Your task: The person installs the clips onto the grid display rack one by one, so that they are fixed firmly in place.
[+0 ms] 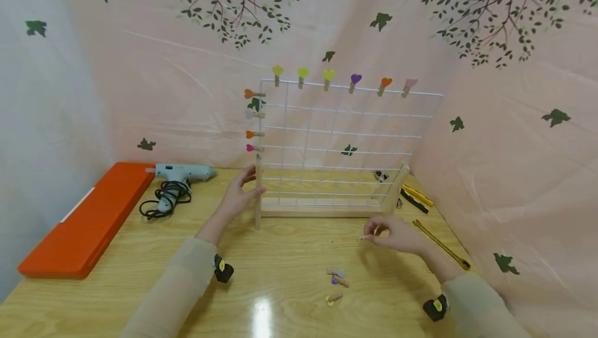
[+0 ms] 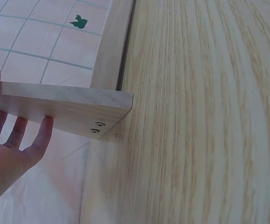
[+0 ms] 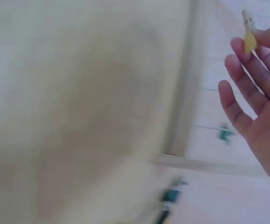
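Observation:
A white wire grid [image 1: 307, 130] stands upright in a wooden stand [image 1: 317, 211] on the table. Several heart-topped mini clothespins are clipped along its top edge, among them a purple one [image 1: 356, 79], and several more run down its left edge. My left hand [image 1: 237, 198] grips the stand's left side post [image 2: 65, 100], thumb on one face and fingers on the other. Between thumb and index finger, my right hand [image 1: 394, 234] pinches a mini clothespin [image 3: 249, 39] by its yellow heart, in front of the stand's right end. Loose clothespins [image 1: 334, 298] lie on the table nearer me.
An orange case [image 1: 89, 224] and a glue gun [image 1: 179, 174] with a coiled black cord lie at the left. Right of the stand are a yellow-and-black tool [image 1: 417, 196] and a golden wrench [image 1: 444, 246]. Patterned cloth [image 1: 187, 94] hangs behind the table.

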{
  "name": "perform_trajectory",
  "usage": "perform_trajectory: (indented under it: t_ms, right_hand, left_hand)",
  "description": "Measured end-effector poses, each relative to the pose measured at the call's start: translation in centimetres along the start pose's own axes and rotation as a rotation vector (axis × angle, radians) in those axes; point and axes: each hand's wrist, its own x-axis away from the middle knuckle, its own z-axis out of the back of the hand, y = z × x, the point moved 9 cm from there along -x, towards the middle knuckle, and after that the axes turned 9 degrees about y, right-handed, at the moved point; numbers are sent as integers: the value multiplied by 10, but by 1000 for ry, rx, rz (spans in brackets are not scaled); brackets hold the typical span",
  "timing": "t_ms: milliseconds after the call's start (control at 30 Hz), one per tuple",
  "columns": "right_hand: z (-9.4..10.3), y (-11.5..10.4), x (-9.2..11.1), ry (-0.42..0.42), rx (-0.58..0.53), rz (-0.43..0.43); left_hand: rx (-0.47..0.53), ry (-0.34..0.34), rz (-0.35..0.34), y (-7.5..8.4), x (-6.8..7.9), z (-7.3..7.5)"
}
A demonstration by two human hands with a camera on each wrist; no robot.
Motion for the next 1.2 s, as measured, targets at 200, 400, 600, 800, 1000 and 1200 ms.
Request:
perform_trajectory:
  t_ms: [200,400,600,800,1000,1200]
  right_hand:
    - [71,-24,-12,187,-15,3]
    - [149,-55,-22,378,-105,78]
    - [236,-85,-32,720,91,148]
    - [292,-108,-47,962,305,196]
    - [307,-110,-66,1016,414,213]
    - [311,-106,-77,1018,463,217]
  left_hand:
    - [-12,0,-12,-5,-1,-1]
    - [5,-16,20,1,0,0]
    - [4,-24,27,16,7,1]
    - [-6,-21,34,17,9,1]
    - [-18,-18,31,14,7,2]
    - [-32,-15,22,19,9,1]
